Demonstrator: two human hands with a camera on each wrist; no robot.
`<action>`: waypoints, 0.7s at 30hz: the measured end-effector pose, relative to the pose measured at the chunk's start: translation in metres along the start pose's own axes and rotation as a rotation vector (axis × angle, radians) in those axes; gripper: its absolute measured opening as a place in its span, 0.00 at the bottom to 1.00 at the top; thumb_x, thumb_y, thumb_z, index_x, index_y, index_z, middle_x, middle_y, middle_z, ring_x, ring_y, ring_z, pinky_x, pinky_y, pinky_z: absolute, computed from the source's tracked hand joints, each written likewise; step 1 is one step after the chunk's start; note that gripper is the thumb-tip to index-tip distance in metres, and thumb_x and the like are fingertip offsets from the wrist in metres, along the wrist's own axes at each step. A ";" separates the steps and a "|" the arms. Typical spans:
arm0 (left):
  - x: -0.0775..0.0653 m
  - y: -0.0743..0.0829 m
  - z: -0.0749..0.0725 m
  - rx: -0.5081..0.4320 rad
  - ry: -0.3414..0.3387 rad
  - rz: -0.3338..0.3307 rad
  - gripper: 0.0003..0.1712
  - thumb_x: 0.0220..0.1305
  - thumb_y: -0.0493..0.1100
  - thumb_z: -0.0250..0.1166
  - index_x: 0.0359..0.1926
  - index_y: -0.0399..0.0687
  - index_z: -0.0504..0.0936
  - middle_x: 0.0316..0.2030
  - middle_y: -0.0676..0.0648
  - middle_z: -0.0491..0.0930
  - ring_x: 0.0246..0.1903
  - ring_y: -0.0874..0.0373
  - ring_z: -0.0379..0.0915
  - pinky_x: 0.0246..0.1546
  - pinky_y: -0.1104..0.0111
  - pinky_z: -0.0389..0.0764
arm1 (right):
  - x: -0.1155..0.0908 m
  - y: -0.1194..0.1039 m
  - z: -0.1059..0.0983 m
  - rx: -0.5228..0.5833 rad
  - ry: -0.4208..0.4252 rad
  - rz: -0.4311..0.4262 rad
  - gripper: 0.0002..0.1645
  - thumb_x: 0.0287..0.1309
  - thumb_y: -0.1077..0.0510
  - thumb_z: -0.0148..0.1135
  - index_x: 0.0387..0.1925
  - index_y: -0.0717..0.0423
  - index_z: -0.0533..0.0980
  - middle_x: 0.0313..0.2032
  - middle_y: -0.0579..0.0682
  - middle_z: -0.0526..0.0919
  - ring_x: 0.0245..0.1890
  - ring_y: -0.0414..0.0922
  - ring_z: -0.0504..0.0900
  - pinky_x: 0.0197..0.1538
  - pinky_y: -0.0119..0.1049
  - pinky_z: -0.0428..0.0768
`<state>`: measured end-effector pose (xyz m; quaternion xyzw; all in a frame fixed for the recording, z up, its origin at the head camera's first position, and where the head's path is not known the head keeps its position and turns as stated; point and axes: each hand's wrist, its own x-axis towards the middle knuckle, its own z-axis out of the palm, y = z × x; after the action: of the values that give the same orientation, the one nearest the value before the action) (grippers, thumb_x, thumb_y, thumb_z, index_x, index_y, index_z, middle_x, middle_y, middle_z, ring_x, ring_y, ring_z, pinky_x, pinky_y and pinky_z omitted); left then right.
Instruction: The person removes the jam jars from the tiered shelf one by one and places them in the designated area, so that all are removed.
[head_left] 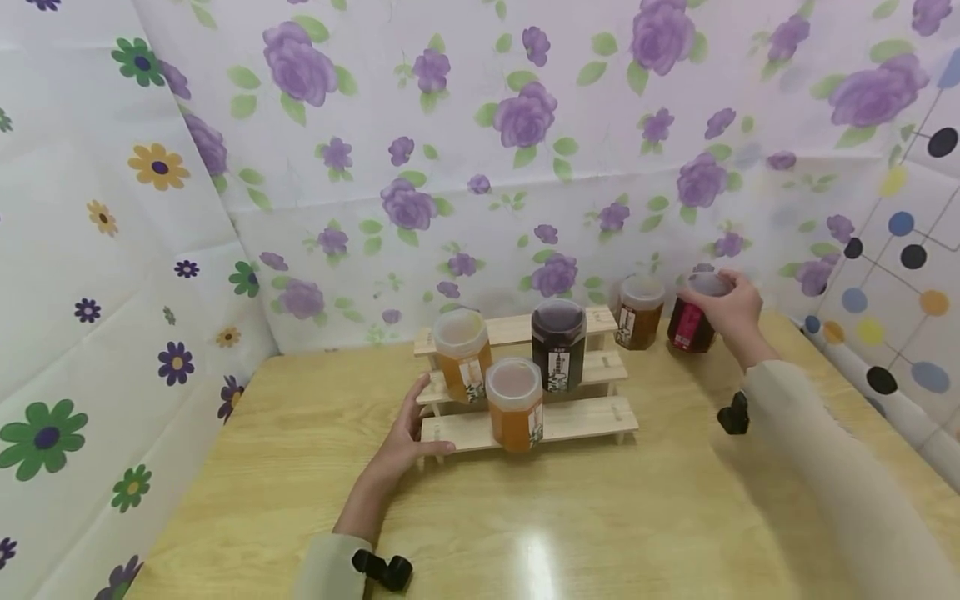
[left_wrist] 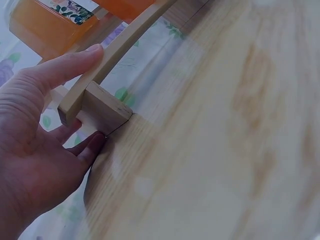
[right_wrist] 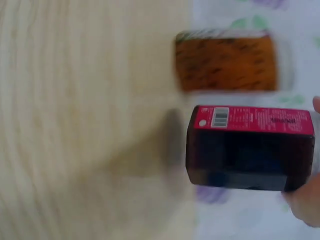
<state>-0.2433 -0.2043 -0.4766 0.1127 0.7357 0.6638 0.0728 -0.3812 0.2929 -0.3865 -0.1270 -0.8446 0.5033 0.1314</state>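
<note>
My right hand (head_left: 726,308) grips a dark jar with a red label (right_wrist: 250,152) by its pale lid, at the table's back right. Its base appears just off the tabletop. Beside it stands an amber jar (head_left: 639,315). At the left end of a three-step wooden rack (head_left: 592,418), my left hand (head_left: 401,437) holds on, thumb over the lowest slat and fingers around the end leg. On the rack's middle step are an orange-amber jar (head_left: 459,362) and a dark jar with a white label (head_left: 558,350). A smaller orange jar (head_left: 516,417) sits on the lowest step.
The pale wood table (head_left: 585,517) meets a flowered cloth wall (head_left: 480,200) at the back. Another patterned sheet (head_left: 900,292) hangs along the right side, close to the right arm. A daisy-print sheet (head_left: 97,333) borders the left.
</note>
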 end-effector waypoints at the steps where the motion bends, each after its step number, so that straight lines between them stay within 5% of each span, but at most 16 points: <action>1: 0.001 0.000 -0.001 -0.003 -0.001 0.004 0.66 0.51 0.33 0.74 0.77 0.68 0.38 0.78 0.51 0.39 0.75 0.42 0.42 0.74 0.39 0.39 | 0.004 0.003 0.003 0.002 -0.002 0.002 0.57 0.53 0.40 0.69 0.74 0.61 0.52 0.73 0.60 0.57 0.72 0.57 0.60 0.72 0.50 0.64; 10: 0.003 0.002 -0.007 0.000 0.023 0.028 0.67 0.50 0.32 0.74 0.77 0.66 0.38 0.78 0.55 0.36 0.76 0.40 0.39 0.72 0.37 0.36 | 0.016 0.011 0.023 0.033 -0.045 -0.049 0.58 0.56 0.40 0.67 0.75 0.60 0.46 0.74 0.62 0.54 0.72 0.59 0.58 0.73 0.53 0.61; 21: 0.001 -0.002 -0.002 0.015 -0.004 -0.006 0.67 0.51 0.34 0.74 0.77 0.67 0.38 0.78 0.55 0.33 0.76 0.38 0.34 0.72 0.35 0.35 | 0.019 0.031 0.028 0.062 0.041 -0.024 0.58 0.54 0.38 0.67 0.73 0.58 0.47 0.73 0.61 0.55 0.71 0.57 0.59 0.73 0.50 0.62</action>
<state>-0.2453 -0.2060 -0.4779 0.1121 0.7408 0.6580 0.0755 -0.4064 0.2908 -0.4246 -0.1230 -0.8273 0.5246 0.1587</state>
